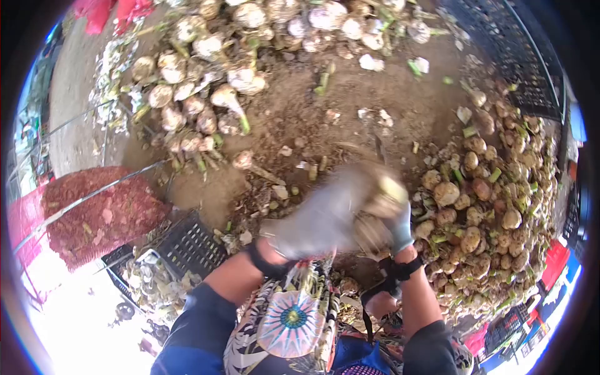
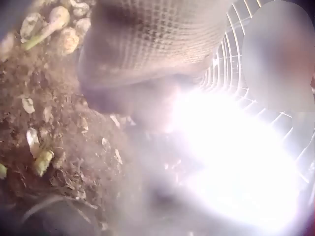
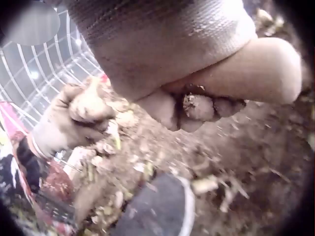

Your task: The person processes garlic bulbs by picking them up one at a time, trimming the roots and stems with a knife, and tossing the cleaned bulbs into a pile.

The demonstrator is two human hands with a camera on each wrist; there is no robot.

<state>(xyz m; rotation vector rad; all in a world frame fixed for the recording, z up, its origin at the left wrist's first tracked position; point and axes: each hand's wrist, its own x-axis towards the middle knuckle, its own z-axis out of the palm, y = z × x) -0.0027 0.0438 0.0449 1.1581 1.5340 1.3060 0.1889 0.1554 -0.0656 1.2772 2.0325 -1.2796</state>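
My left hand (image 1: 315,215), in a pale work glove, holds a garlic bulb (image 3: 91,105), seen most plainly in the right wrist view. Glare and blur hide its grip in the left wrist view. Close beside it, my gloved right hand (image 1: 400,228) curls round the thick wooden handle (image 3: 261,73) of a tool; the working end is hidden. Both hands are blurred by motion in the head view. Garlic bulbs with stems (image 1: 225,97) lie ahead to the left. A large heap of garlic bulbs with short-cut stems (image 1: 475,212) spreads along the right.
Black plastic crates stand at the far right (image 1: 512,56) and near left (image 1: 190,247). A full red mesh sack (image 1: 103,215) lies at the left. Stem pieces and skins litter the dirt floor (image 1: 300,106). A dark shoe (image 3: 155,209) shows below the hands.
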